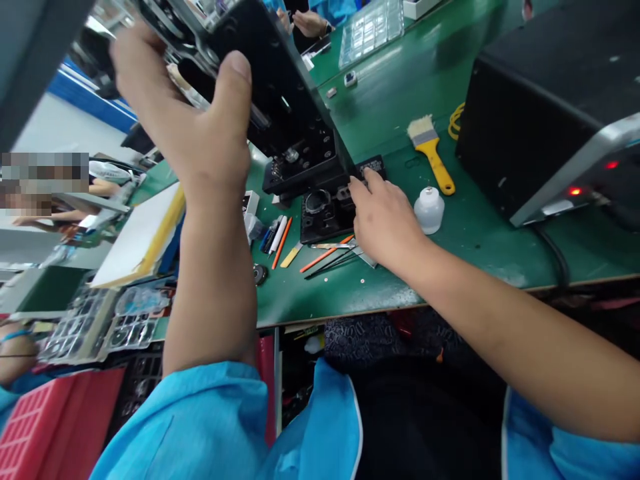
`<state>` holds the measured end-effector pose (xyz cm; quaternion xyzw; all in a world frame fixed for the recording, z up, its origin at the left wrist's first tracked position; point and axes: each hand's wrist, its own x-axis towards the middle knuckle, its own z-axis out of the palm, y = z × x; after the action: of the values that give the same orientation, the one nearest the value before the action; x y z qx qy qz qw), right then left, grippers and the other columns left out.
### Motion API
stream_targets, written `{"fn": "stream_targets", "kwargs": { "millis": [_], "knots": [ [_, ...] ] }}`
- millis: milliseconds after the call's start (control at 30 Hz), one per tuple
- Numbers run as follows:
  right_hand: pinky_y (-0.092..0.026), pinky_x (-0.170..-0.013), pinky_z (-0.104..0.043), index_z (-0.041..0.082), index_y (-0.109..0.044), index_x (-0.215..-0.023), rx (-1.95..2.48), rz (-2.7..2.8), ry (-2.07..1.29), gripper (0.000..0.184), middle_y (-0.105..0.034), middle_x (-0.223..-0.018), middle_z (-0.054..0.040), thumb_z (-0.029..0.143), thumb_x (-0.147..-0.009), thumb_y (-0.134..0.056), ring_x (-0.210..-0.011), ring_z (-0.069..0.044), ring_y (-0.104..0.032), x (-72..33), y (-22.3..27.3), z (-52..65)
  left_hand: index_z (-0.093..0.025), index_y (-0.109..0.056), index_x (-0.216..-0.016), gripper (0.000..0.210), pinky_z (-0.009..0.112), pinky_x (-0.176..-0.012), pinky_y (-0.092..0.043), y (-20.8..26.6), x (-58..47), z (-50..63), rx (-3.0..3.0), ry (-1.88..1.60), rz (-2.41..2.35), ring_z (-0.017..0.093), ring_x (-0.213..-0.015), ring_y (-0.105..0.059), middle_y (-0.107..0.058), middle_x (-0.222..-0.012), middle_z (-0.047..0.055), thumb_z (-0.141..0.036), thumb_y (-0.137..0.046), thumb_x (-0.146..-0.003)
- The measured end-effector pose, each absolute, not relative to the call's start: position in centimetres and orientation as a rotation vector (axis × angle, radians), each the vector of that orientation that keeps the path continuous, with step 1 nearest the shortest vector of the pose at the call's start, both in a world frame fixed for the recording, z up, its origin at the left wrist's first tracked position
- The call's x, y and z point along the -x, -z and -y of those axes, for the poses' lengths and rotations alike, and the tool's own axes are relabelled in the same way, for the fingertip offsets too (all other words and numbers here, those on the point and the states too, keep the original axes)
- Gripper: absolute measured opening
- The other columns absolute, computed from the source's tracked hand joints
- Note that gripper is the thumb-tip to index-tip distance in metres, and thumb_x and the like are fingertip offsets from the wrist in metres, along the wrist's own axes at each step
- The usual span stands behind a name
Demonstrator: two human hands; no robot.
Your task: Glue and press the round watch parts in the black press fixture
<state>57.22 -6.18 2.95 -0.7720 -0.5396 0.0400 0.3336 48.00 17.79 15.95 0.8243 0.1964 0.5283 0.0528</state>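
Note:
A black bench press (pixel 295 107) stands tilted in view, with a metal linkage at its top. My left hand (pixel 200 127) is raised to that linkage, thumb up along the black column and fingers wrapped round the press handle, partly hidden behind it. Under the press head lies a black fixture (pixel 320 230) holding a round, ring-shaped part (pixel 317 201). My right hand (pixel 387 217) rests at the fixture's right side, its index and middle fingers stretched out and apart, touching its edge; the thumb is hidden.
Pens (pixel 276 235), tweezers and thin sticks lie before the fixture. To the right are a white dispenser bottle (pixel 429 210), a yellow-handled brush (pixel 431 153) and a black box (pixel 540 113) with red lights. Clear trays (pixel 373 30) and a co-worker's hands (pixel 310 23) are across the green bench.

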Motion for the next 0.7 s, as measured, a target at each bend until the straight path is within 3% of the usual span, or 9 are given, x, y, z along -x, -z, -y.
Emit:
{"fn": "stream_targets", "kwargs": {
  "millis": [100, 233, 333, 433, 567, 700],
  "knots": [
    [-0.051, -0.127, -0.069, 0.003, -0.055, -0.165, 1.979, 1.402, -0.079, 0.065, -0.049, -0.171, -0.0337, 0.002, -0.102, -0.037, -0.149, -0.045, -0.062, -57.3, -2.7, 6.1, -0.018, -0.059, -0.113, 0.04, 0.028, -0.12, -0.058, -15.6, -48.1, -19.0, -2.602, -1.593, -0.467, 0.01, -0.12, -0.07, -0.061, -0.102, -0.007, 0.017, -0.069, -0.095],
    [-0.052, -0.126, -0.065, 0.003, -0.055, -0.166, 1.964, 1.429, -0.048, 0.064, -0.052, -0.169, -0.0322, 0.004, -0.104, -0.038, -0.147, -0.043, -0.063, -57.2, -2.6, 6.3, -0.016, -0.058, -0.117, 0.053, 0.026, -0.125, -0.056, -15.3, -48.0, -19.9, -2.535, -1.616, -0.593, 0.003, -0.11, -0.071, -0.066, -0.109, -0.009, 0.03, -0.046, -0.093],
    [-0.052, -0.128, -0.061, 0.006, -0.057, -0.165, 1.93, 1.467, -0.013, 0.06, -0.056, -0.168, -0.0278, 0.007, -0.107, -0.041, -0.147, -0.04, -0.064, -57.0, -2.9, 6.4, -0.016, -0.055, -0.117, 0.052, 0.024, -0.135, -0.047, -15.5, -47.5, -21.0, -2.367, -1.71, -0.866, 0.001, -0.121, -0.071, -0.069, -0.108, -0.01, 0.028, -0.034, -0.099],
    [-0.049, -0.132, -0.058, 0.012, -0.059, -0.165, 1.878, 1.477, 0.054, 0.058, -0.059, -0.168, -0.021, 0.009, -0.109, -0.04, -0.149, -0.035, -0.063, -57.0, -3.1, 6.4, -0.013, -0.055, -0.121, 0.043, 0.021, -0.13, -0.048, -15.5, -46.2, -22.3, -2.287, -1.751, -0.991, 0.003, -0.129, -0.069, -0.07, -0.112, -0.007, 0.021, -0.032, -0.106],
    [-0.047, -0.134, -0.055, 0.015, -0.061, -0.165, 1.845, 1.493, 0.12, 0.057, -0.06, -0.167, -0.0183, 0.011, -0.112, -0.039, -0.15, -0.033, -0.062, -57.2, -3.3, 6.3, -0.006, -0.051, -0.131, 0.035, 0.017, -0.113, -0.054, -15.1, -45.1, -23.5, -2.27, -1.824, -0.962, 0.003, -0.118, -0.07, -0.07, -0.118, -0.003, 0.012, -0.027, -0.113],
    [-0.051, -0.128, -0.06, 0.02, -0.062, -0.165, 1.844, 1.495, 0.106, 0.058, -0.059, -0.168, -0.0207, 0.011, -0.111, -0.044, -0.148, -0.036, -0.064, -57.1, -3.5, 6.3, -0.008, -0.048, -0.131, 0.039, 0.017, -0.112, -0.053, -14.9, -45.1, -23.4, -2.258, -1.801, -1.001, 0.003, -0.113, -0.068, -0.067, -0.109, -0.006, 0.017, -0.027, -0.11]
  ]
}}
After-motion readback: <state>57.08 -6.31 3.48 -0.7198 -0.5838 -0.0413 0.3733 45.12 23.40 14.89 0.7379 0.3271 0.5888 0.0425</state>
